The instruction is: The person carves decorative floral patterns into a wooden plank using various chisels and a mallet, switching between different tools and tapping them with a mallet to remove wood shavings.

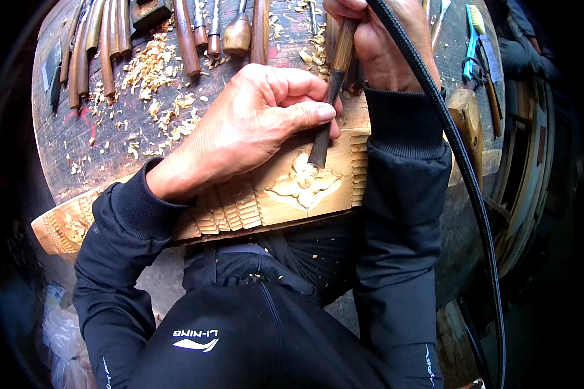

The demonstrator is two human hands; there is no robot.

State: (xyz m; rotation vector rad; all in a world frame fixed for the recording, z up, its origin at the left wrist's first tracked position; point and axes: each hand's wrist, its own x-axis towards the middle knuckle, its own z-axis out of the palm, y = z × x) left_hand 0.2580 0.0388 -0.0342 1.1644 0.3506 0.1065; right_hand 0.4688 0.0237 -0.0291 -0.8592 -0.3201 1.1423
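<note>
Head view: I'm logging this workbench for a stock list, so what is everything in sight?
Carved board: one, pale wood, across the table's near edge
Chisel: one, brown handle, dark blade, tip at the carved flower
Table: one, dark, beneath the tools
Hand tools: several, too crowded to count, mostly brown, table's far side
Shavings: many, pale, mainly left
Brush: one, blue, upper right
Cable: one, black, down the right
Plastic bag: at least one, clear, lower left
Left hand: one, black-sleeved, on the chisel's lower part
Right hand: one, black-sleeved, at its handle
</note>
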